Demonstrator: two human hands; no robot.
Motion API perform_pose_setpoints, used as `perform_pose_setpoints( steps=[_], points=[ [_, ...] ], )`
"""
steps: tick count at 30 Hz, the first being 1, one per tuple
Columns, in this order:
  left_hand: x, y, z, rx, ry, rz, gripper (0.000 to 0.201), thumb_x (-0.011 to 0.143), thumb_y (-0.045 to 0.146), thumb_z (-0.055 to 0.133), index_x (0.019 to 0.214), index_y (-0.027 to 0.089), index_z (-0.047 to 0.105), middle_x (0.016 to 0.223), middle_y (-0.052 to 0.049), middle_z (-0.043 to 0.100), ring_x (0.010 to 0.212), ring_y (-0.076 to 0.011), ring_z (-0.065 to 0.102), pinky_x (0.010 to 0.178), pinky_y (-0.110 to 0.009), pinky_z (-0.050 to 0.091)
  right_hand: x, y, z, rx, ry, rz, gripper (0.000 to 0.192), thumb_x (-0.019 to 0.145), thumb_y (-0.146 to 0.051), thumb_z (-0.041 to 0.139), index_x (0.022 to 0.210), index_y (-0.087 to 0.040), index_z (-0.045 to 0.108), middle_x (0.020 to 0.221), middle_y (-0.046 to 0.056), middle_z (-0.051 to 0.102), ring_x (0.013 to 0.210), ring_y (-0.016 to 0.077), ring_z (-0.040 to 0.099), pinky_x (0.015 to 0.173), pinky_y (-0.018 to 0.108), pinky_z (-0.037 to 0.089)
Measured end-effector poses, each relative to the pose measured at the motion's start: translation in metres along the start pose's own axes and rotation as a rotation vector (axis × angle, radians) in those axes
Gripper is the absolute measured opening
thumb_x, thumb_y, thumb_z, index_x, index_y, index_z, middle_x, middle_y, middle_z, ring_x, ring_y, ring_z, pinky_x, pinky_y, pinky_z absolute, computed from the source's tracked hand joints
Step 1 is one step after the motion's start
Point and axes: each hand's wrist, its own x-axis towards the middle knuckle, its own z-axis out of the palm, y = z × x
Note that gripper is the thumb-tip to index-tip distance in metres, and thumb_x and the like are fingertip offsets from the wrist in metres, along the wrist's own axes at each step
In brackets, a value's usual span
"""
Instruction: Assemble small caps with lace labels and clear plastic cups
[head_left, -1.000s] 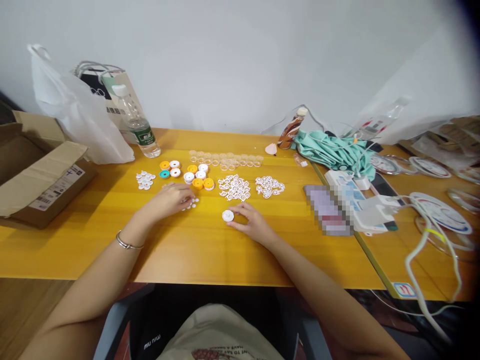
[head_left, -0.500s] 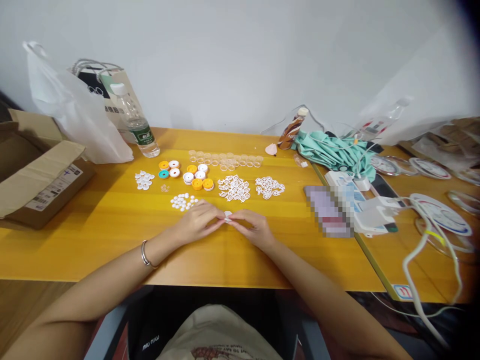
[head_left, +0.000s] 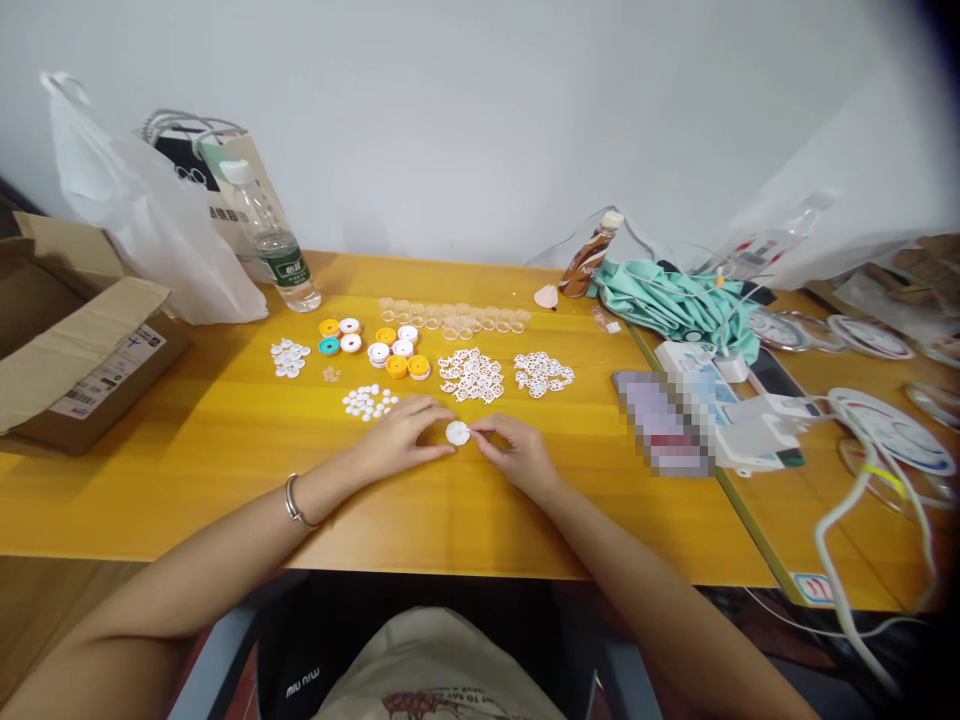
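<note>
A small round white plastic disc [head_left: 457, 433] is pinched between the fingertips of both hands just above the glossy yellow wooden desk [head_left: 225, 440], near its middle. The left hand [head_left: 401, 443] is closed on the disc's left edge with thumb and forefinger, and the right hand [head_left: 517, 452] is closed on its right edge; the two hands are drawn together around it. A thin silver metal bangle [head_left: 294, 502] is worn on the left wrist.

Beyond the hands, small plastic parts are laid out in groups. Ten round caps [head_left: 375, 342] are counted: four orange, one teal, five white. Two heaps of flat white lattice-cut pieces [head_left: 470, 375] are seen side by side, with three clusters of tiny white buttons [head_left: 367, 402]; the pieces in each are too small to count. A double row of clear plastic rings [head_left: 450, 319] is lined up behind them.

At the far left, one open brown cardboard box [head_left: 75, 340], one translucent white plastic bag [head_left: 142, 220] and one clear plastic water bottle with a green label [head_left: 274, 245] are set. To the right, a crumpled mint-green cloth [head_left: 667, 300] and one brown drink bottle [head_left: 589, 262] are seen.
</note>
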Motion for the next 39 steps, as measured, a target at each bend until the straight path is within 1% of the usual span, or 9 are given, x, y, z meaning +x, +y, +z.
perform_pose_setpoints(
  steps=[2,6,13,23,30,36,39],
  points=[
    [0.0,-0.004,0.003,-0.031,-0.041,-0.034,0.038,0.081,0.041,0.06,0.112,0.02,0.055,0.1,-0.008,0.058,0.094,-0.0205,0.055,0.081,-0.034,0.045,0.0,0.003,0.0,-0.043,-0.028,0.005,0.013,0.083,-0.017,0.053,0.087,-0.021,0.065,0.078,0.004,0.068,0.071,0.0164,0.064,0.068,0.029,0.054],
    [0.001,-0.005,0.01,-0.069,-0.087,-0.053,0.039,0.082,0.042,0.059,0.114,0.02,0.055,0.099,-0.007,0.056,0.094,-0.0207,0.053,0.082,-0.034,0.045,0.001,0.006,0.001,-0.076,-0.064,-0.06,0.014,0.084,-0.016,0.051,0.086,-0.021,0.063,0.079,0.005,0.067,0.073,0.0171,0.063,0.069,0.031,0.052],
    [0.003,-0.004,0.012,-0.076,-0.097,-0.059,0.034,0.085,0.04,0.055,0.112,0.02,0.057,0.095,-0.006,0.055,0.09,-0.0194,0.053,0.08,-0.032,0.045,0.002,0.008,0.001,-0.099,-0.083,-0.154,0.015,0.085,-0.016,0.05,0.086,-0.021,0.064,0.079,0.006,0.065,0.073,0.0163,0.061,0.067,0.03,0.051],
    [0.003,-0.003,0.011,-0.096,-0.094,-0.052,0.032,0.085,0.038,0.055,0.111,0.02,0.057,0.095,-0.006,0.055,0.089,-0.0191,0.053,0.08,-0.032,0.045,0.002,0.01,0.001,-0.276,-0.084,-0.256,0.012,0.084,-0.015,0.054,0.085,-0.021,0.064,0.079,0.004,0.067,0.073,0.0155,0.06,0.067,0.029,0.045],
    [0.004,-0.002,0.01,-0.107,-0.102,-0.051,0.032,0.085,0.038,0.055,0.111,0.019,0.057,0.094,-0.007,0.055,0.088,-0.019,0.053,0.079,-0.032,0.045,0.001,0.008,-0.001,-0.311,-0.113,-0.272,0.014,0.085,-0.015,0.053,0.088,-0.022,0.065,0.082,0.005,0.068,0.075,0.016,0.061,0.068,0.03,0.045],
    [0.004,-0.003,0.009,-0.113,-0.1,-0.051,0.031,0.086,0.037,0.055,0.111,0.02,0.057,0.094,-0.006,0.054,0.088,-0.0187,0.053,0.079,-0.032,0.045,0.0,0.01,-0.001,-0.294,-0.142,-0.234,0.015,0.086,-0.017,0.053,0.089,-0.024,0.065,0.083,0.004,0.068,0.075,0.0168,0.061,0.068,0.031,0.045],
    [0.004,-0.003,0.009,-0.114,-0.106,-0.056,0.031,0.085,0.037,0.055,0.111,0.019,0.057,0.095,-0.006,0.054,0.089,-0.0188,0.052,0.08,-0.032,0.045,0.0,0.01,-0.001,-0.294,-0.153,-0.242,0.016,0.086,-0.017,0.052,0.09,-0.024,0.066,0.084,0.004,0.069,0.077,0.0169,0.061,0.069,0.031,0.045]
  ],
)
